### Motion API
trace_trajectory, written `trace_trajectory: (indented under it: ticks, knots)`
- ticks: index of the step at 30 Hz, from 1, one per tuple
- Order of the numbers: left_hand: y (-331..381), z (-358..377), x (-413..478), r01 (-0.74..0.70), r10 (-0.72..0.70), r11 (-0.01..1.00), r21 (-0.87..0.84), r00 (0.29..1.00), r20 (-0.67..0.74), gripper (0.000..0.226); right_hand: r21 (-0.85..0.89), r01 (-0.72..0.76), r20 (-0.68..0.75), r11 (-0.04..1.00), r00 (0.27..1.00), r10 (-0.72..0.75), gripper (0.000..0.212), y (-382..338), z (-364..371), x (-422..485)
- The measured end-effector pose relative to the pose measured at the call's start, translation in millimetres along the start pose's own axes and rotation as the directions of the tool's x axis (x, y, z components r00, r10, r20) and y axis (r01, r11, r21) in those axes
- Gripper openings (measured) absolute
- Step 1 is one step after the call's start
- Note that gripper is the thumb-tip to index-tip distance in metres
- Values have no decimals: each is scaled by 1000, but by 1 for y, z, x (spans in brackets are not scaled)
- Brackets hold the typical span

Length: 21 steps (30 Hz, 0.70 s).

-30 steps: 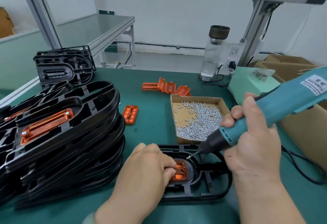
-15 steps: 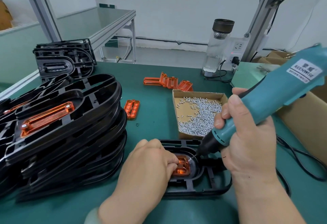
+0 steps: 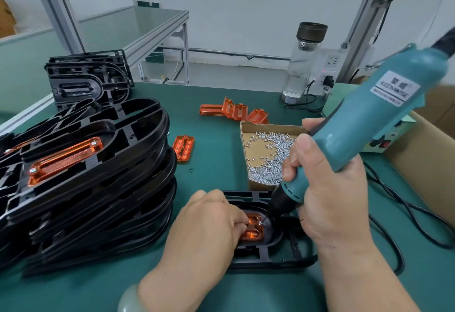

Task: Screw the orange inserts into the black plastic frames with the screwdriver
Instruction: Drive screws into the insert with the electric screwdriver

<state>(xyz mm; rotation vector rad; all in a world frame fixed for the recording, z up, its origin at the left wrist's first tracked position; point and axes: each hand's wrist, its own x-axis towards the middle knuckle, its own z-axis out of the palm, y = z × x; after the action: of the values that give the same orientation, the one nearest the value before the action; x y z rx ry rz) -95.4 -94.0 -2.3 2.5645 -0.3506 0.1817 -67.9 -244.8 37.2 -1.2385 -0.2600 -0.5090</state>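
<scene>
Right hand (image 3: pixel 330 208) grips the tilted electric screwdriver (image 3: pixel 384 114), left hand (image 3: pixel 209 225) pinches the lower-centre orange insert (image 3: pixel 253 235); the screw (image 3: pixel 260 223) may drive crooked.

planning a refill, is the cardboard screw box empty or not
Not empty: the cardboard box holds a loose heap of silver screws, mostly at right.
</scene>
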Motion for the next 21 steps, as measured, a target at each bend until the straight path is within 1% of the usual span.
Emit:
trace_trajectory:
  ticks: [2, 5, 7, 12, 15, 19, 21]
  knots:
    - [1, -1, 0, 5, -6, 1000, 27, 1000, 10, 20, -15, 28, 75, 1000, 997, -26, 12, 0, 1, 0]
    - [6, -3, 3, -10, 6, 993, 115, 999, 37, 24, 28, 42, 211, 999, 976, -47, 16, 0, 3, 1]
    - [8, -4, 5, -19, 11, 988, 153, 998, 55, 25, 43, 34, 264, 999, 963, -44, 18, 0, 3, 1]
    - [6, -4, 5, 4, -15, 991, 136, 997, 77, 23, 99, -14, 289, 995, 957, -15, 21, 1, 3, 2]
    - [6, -3, 7, -4, -7, 992, 128, 996, 84, 23, 128, -59, 316, 990, 949, 15, 18, 1, 5, 2]
    - [5, -4, 6, -5, -6, 994, 112, 995, 99, 23, 95, -83, 372, 992, 927, 42, 17, 0, 8, 4]
    - [5, -4, 6, -5, -4, 995, 96, 996, 94, 23, 76, -98, 373, 992, 926, 63, 17, 0, 10, 6]
